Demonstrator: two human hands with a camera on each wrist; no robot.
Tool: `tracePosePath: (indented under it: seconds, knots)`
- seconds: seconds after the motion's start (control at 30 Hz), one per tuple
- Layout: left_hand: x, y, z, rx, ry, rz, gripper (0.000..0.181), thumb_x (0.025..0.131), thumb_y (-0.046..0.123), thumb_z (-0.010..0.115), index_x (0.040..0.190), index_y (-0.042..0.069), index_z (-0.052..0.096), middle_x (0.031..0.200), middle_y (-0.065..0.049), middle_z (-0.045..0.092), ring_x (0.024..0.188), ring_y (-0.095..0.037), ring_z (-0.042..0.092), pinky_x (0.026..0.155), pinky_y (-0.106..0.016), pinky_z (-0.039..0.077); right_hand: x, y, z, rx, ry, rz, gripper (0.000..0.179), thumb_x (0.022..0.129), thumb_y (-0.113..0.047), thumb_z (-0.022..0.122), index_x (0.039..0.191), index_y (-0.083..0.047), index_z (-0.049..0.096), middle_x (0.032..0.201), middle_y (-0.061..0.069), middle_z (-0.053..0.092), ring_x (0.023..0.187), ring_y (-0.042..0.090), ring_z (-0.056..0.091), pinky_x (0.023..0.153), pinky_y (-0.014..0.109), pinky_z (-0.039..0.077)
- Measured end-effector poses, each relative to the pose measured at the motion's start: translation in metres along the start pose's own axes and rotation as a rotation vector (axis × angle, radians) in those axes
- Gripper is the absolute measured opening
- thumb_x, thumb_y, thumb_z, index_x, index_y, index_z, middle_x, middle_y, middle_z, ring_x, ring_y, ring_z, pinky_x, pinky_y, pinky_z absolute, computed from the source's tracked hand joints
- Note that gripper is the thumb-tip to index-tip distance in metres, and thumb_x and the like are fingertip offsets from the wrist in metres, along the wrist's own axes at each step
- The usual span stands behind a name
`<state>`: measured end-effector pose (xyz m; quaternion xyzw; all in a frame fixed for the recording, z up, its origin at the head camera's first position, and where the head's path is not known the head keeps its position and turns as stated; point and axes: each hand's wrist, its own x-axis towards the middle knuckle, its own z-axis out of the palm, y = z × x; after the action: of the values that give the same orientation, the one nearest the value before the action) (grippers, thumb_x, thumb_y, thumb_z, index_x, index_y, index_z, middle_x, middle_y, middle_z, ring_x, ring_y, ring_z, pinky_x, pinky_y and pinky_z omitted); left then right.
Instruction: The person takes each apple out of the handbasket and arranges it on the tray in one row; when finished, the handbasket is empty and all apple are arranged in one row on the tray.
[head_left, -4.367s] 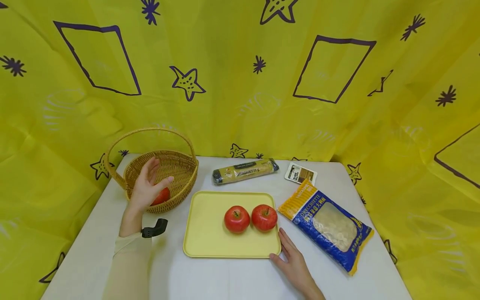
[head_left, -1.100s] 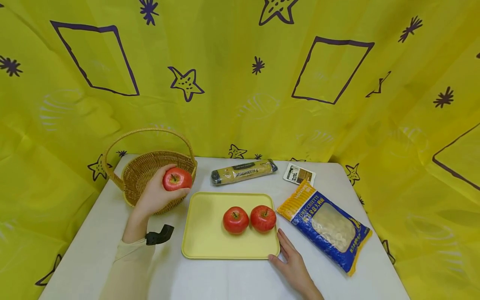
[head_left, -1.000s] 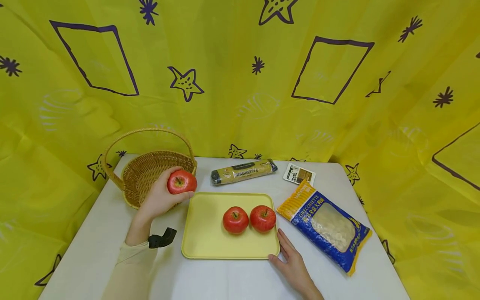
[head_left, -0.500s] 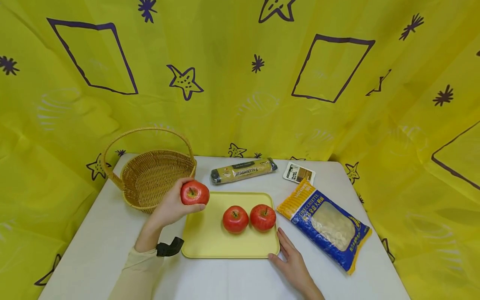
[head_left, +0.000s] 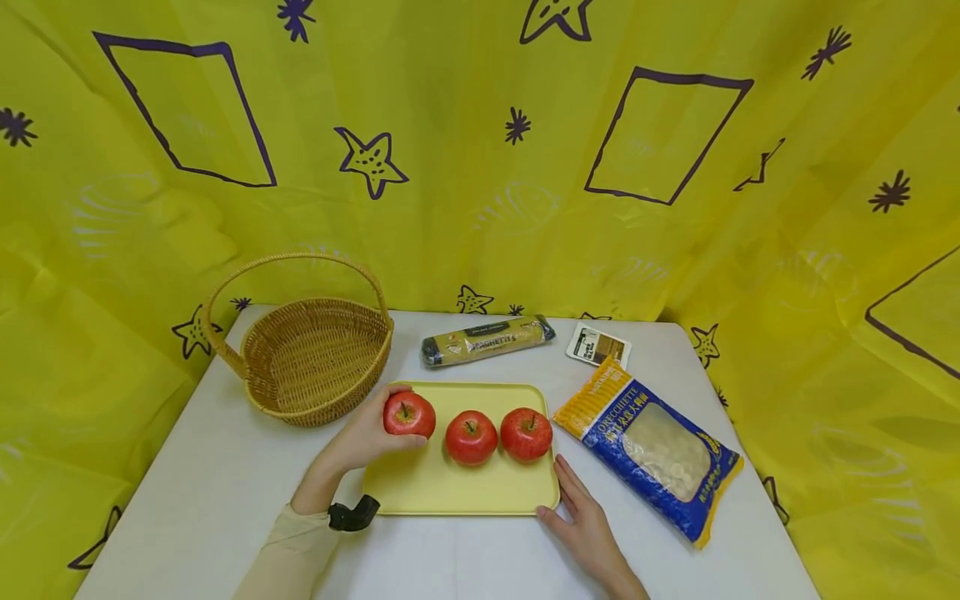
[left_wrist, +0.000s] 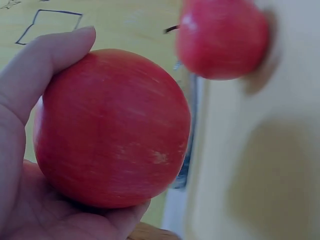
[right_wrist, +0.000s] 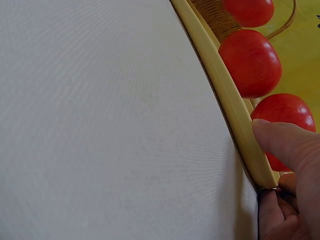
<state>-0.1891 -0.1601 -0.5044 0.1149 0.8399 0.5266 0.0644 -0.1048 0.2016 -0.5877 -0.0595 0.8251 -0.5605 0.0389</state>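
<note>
My left hand grips a red apple above the left part of a yellow tray. In the left wrist view the thumb and fingers curl round this held apple, and a shadow falls on the tray beside it. Two more apples sit side by side on the tray, a middle one and a right one. At the tray's front right corner, my right hand holds the edge; the right wrist view shows its thumb on the rim and its fingers low at the corner.
A wicker basket with a tall handle stands at the back left, bare inside. Behind the tray lies a spaghetti pack. A small white-edged package and a blue orecchiette bag lie to the right. Yellow patterned cloth surrounds the table.
My left hand has taken the apple out of the basket and carried it right and toward me, over the tray. The right hand has stayed at the tray corner.
</note>
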Motion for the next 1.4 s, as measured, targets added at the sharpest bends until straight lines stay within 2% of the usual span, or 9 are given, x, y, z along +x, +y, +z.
tracePosePath:
  seconds: [0.27,0.47,0.73,0.93,1.13,1.4]
  knots:
    - [-0.002,-0.019,0.016,-0.02,-0.039,-0.083,0.084,0.07,0.032,0.089,0.137,0.005,0.045,0.114,-0.009,0.058,0.096,-0.021,0.059,0.083,-0.038,0.05,0.0,-0.001,0.0,0.004,-0.002,0.006,0.078,0.084,-0.01,0.078,0.146,0.006,0.035,0.157,0.014,0.022,0.141,0.029,0.024,0.101,0.023,0.031]
    - [-0.002,-0.026,0.021,-0.005,-0.033,-0.122,0.086,0.069,0.033,0.089,0.138,0.006,0.046,0.115,-0.008,0.058,0.097,-0.021,0.059,0.084,-0.038,0.05,0.0,-0.002,0.0,0.016,-0.006,0.015,0.078,0.084,-0.009,0.077,0.147,0.006,0.034,0.158,0.014,0.022,0.141,0.028,0.024,0.102,0.022,0.031]
    - [0.0,-0.028,0.022,0.013,-0.035,-0.129,0.085,0.07,0.032,0.088,0.139,0.006,0.046,0.117,-0.008,0.058,0.099,-0.021,0.059,0.085,-0.041,0.05,-0.001,-0.001,0.0,0.018,-0.001,0.006,0.077,0.084,-0.01,0.077,0.147,0.006,0.035,0.157,0.014,0.023,0.141,0.028,0.024,0.102,0.025,0.031]
    - [0.001,-0.029,0.025,0.003,-0.036,-0.129,0.086,0.069,0.031,0.089,0.14,0.006,0.046,0.118,-0.009,0.058,0.1,-0.021,0.058,0.086,-0.04,0.049,-0.001,0.0,0.001,0.007,0.018,-0.054,0.076,0.083,-0.007,0.078,0.144,0.01,0.036,0.155,0.019,0.025,0.139,0.034,0.026,0.1,0.022,0.033]
    - [0.002,-0.03,0.027,0.0,-0.037,-0.116,0.088,0.069,0.031,0.09,0.14,0.005,0.045,0.12,-0.01,0.056,0.102,-0.022,0.058,0.088,-0.041,0.048,0.0,-0.001,0.001,0.021,0.014,-0.019,0.077,0.083,-0.007,0.078,0.145,0.008,0.036,0.157,0.015,0.025,0.139,0.027,0.025,0.1,0.019,0.032]
    - [0.001,-0.032,0.029,-0.002,-0.048,-0.136,0.094,0.07,0.034,0.089,0.145,0.007,0.04,0.126,-0.011,0.053,0.106,-0.023,0.056,0.091,-0.043,0.046,-0.001,0.001,0.001,0.017,0.021,-0.055,0.076,0.083,-0.006,0.078,0.144,0.01,0.036,0.156,0.018,0.026,0.138,0.03,0.026,0.1,0.02,0.032]
